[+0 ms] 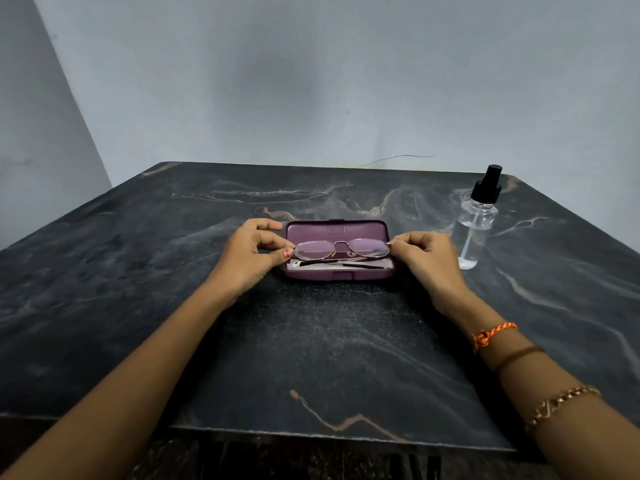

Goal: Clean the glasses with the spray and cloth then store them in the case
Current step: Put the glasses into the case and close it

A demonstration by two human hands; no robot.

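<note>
A purple glasses case (337, 227) lies open in the middle of the dark marble table (138, 271). Thin metal-rimmed glasses (341, 248) sit folded over the case's lower half, lenses facing me. My left hand (254, 258) pinches the glasses' left end, and my right hand (427, 259) pinches the right end. A white cloth (374, 265) lies inside the case under the glasses' temples. A clear spray bottle (476, 225) with a black nozzle stands upright just right of my right hand.
A pale wall (311, 81) rises behind the table's far edge. The table's near edge (329, 436) runs across the bottom of the view.
</note>
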